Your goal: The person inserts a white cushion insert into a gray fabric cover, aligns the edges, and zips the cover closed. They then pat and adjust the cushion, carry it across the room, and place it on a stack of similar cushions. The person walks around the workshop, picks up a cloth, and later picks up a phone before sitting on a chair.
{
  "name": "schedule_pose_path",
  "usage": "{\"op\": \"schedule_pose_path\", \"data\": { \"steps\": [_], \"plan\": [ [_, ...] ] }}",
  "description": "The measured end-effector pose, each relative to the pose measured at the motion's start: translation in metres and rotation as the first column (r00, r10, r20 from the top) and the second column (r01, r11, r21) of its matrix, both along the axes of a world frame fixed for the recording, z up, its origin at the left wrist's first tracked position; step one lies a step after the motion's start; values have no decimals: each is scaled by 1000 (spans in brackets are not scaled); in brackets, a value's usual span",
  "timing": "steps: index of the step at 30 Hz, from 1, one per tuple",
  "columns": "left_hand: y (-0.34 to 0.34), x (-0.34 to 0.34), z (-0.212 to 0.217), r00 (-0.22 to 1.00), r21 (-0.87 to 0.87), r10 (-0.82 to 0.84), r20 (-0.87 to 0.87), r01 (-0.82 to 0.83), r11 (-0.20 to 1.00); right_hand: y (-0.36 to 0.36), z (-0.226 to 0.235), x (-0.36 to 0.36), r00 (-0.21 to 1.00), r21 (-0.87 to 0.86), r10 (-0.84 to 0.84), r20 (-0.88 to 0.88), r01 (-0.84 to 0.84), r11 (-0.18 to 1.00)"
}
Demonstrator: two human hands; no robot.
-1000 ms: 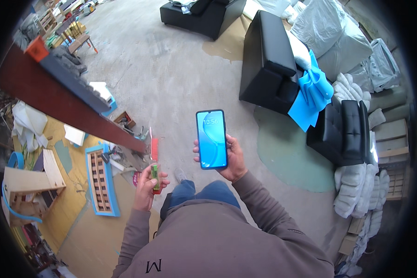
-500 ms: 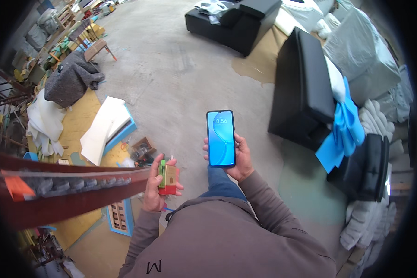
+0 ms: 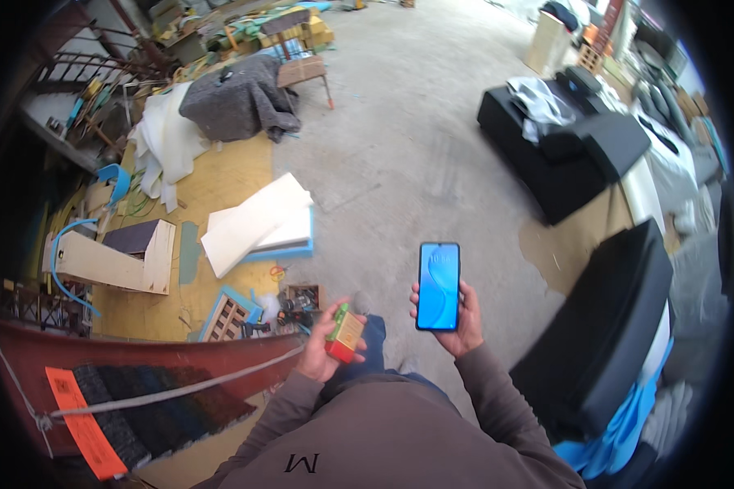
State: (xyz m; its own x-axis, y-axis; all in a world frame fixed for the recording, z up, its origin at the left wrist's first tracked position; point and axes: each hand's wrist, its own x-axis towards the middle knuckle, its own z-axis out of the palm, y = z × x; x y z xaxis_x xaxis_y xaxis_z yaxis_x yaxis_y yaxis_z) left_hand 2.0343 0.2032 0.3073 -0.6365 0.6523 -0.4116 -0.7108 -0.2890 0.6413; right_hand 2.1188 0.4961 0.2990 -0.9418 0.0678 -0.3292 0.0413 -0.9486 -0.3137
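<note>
My right hand [image 3: 468, 328] grips a smartphone [image 3: 438, 287] from behind, with its lit blue screen facing up at me. Fingertips show along the phone's left edge and the thumb side along its right. In my left hand [image 3: 315, 354] is a small red and tan box [image 3: 348, 333], about the size of a cigarette pack. A slim green thing [image 3: 338, 318], which looks like a lighter, is held against the box in the same hand. The two hands are apart, both in front of my body.
A red metal beam [image 3: 179, 359] with fabric samples [image 3: 151, 403] and an orange tag [image 3: 86, 420] lies at lower left. White foam boards [image 3: 257, 224], tools [image 3: 298, 301] and a chair [image 3: 302, 72] stand beyond. Black sofa sections [image 3: 599, 334] are at right.
The view has swung left, so the sofa sections sit farther right and more of the left floor shows. Both hands keep their holds; the box is now tilted.
</note>
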Motion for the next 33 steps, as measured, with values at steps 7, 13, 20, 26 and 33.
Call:
{"op": "schedule_pose_path", "data": {
  "steps": [7,13,20,26,33],
  "plan": [
    [68,-180,-42,999,10,-20,42,19,1000,41,-29,-150,988,51,44,151,-52,997],
    [108,-359,-11,987,17,-62,-151,65,998,82,-8,-300,978,361,122,172,-178,915],
    [125,-514,-22,974,-231,-24,-224,-29,972,107,-23,-501,932,327,321,166,-359,874],
    [160,-643,-48,910,-437,57,-411,-251,863,135,-45,-716,732,321,652,199,-677,662],
    [218,-793,2,560,-488,-69,-826,-647,586,147,-2,-947,493,375,810,319,-850,370]
  ]
}}
